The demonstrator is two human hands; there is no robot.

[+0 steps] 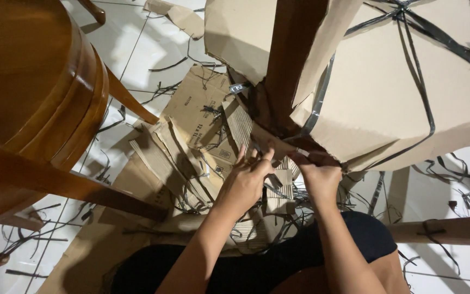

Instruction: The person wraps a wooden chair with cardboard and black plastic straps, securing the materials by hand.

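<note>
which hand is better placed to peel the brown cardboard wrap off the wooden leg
Right, probably: the right hand already pinches the brown cardboard wrap edge beside the dark wooden leg; the left hand has open fingers.

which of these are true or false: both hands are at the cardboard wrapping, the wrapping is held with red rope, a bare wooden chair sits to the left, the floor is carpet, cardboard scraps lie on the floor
1. Both hands are at the cardboard wrapping. True: the left hand and right hand meet at the lower edge of the cardboard wrapping.
2. The wrapping is held with red rope. False: black straps cross it.
3. A bare wooden chair sits to the left. True: an unwrapped wooden chair fills that side.
4. The floor is carpet. False: it is a pale tiled floor.
5. Cardboard scraps lie on the floor. True: cardboard scraps are piled under the hands.
</note>
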